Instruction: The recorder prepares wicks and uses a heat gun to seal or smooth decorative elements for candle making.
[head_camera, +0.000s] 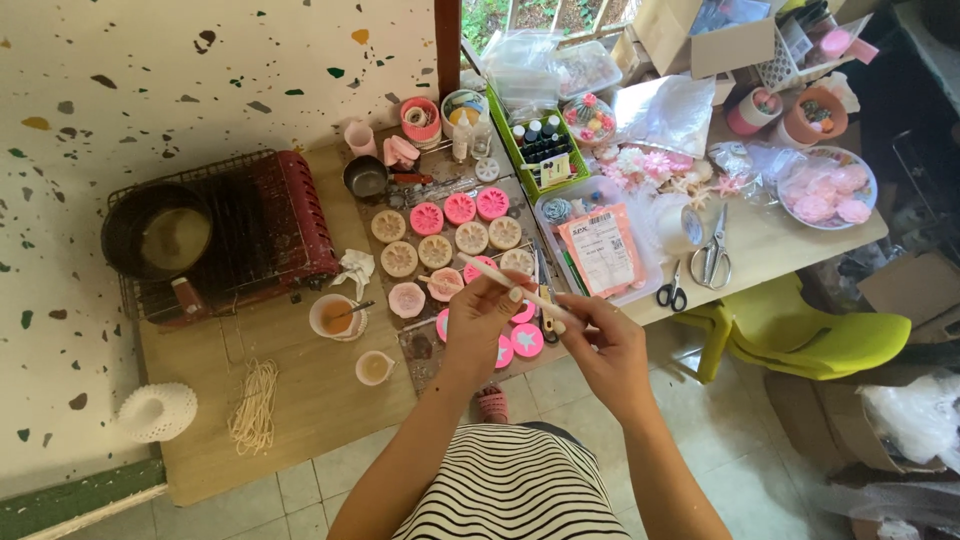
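Above the near table edge, left hand (480, 312) and right hand (603, 345) pinch a thin white stick (517, 285) over round pink and cream moulded discs (437, 250); steady, level fingers would serve best.

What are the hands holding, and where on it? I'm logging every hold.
A thin white stick: left hand pinches its middle, right hand its lower end.

Both bare forearms reach forward and meet in front of the body. The left hand (482, 312) is raised, fingers curled in a pinch — the right hand (607, 345) sits just beside it, fingertips likewise pinched.
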